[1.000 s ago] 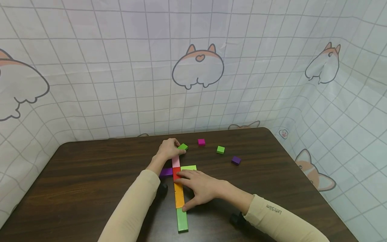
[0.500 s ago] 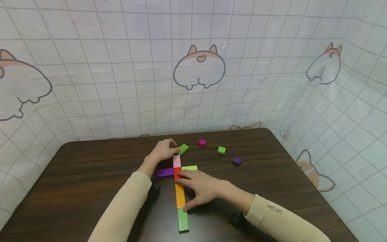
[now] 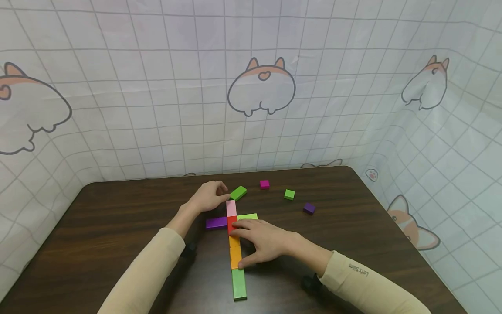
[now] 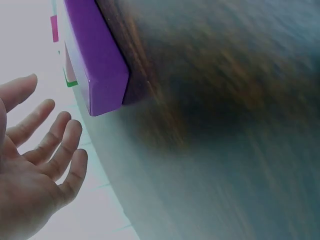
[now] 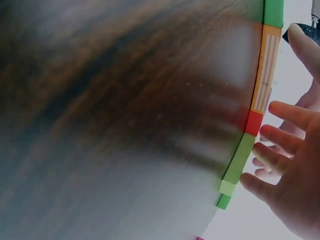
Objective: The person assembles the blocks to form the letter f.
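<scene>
A column of blocks lies on the table: pink (image 3: 231, 209) at the far end, then red (image 3: 232, 219), orange (image 3: 235, 251) and green (image 3: 239, 284). A purple block (image 3: 216, 223) adjoins the red one on the left, a lime block (image 3: 248, 216) on the right. My left hand (image 3: 206, 196), fingers loosely bent and holding nothing, is beside the pink block and a loose green block (image 3: 238, 192); the left wrist view shows its fingers (image 4: 64, 145) spread apart. Over the red and orange blocks rests my right hand (image 3: 266, 240), fingers extended, partly covering them.
Farther back and right on the dark table (image 3: 129, 226) lie a magenta block (image 3: 264, 184), a small green block (image 3: 289, 194) and a dark purple block (image 3: 309, 209). A white gridded cloth (image 3: 157, 109) hangs behind the table.
My left hand has let go of the loose green block and drawn back to the left, uncovering more of it and the purple block. My right hand has stayed on the column.
</scene>
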`<state>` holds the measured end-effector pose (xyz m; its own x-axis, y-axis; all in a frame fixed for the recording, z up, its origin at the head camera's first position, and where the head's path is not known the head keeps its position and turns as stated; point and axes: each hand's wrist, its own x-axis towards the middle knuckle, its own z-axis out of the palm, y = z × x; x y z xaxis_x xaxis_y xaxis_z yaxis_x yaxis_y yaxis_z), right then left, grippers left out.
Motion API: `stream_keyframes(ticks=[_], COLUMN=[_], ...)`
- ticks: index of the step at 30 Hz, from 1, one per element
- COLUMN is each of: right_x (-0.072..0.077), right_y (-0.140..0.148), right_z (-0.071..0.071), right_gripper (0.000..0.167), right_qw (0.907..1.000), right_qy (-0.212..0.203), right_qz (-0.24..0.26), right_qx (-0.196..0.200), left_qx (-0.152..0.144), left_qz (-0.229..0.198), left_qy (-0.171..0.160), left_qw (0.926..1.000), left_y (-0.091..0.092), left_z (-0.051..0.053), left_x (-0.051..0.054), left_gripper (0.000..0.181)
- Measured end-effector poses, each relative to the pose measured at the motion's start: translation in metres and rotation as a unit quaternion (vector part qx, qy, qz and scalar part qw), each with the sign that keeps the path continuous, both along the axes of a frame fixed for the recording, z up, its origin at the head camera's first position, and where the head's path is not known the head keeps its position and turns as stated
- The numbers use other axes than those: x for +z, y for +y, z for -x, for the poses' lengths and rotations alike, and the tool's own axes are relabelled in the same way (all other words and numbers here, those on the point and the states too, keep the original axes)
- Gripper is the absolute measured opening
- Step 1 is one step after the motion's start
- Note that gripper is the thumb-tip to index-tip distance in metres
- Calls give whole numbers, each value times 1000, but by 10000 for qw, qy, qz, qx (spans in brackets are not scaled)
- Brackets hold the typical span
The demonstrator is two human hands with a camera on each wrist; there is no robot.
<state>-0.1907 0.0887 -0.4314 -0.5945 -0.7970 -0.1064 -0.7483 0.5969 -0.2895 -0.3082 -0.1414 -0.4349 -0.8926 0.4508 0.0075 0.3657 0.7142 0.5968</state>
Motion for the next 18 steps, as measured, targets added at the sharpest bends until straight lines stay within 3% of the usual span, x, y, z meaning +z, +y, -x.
stream_keyframes(ticks=[5, 12, 18], right_x=[0, 5, 11], right_y=[1, 10, 20], right_z=[2, 8, 12], right_gripper=[77, 65, 60], right_qw=[9997, 9982, 9969], right_qy=[-13, 35, -10], right_qz=[246, 575, 633], right_qx=[29, -180, -468], left_qx=[-322, -778, -1042], left_qz=[66, 573, 903], left_qy=[173, 507, 421], left_qw=[9993, 9940, 9896], left_y=[-1, -1, -4], left_z=[-14, -35, -50], left_x=[5, 4, 1], left_gripper=[32, 47, 66])
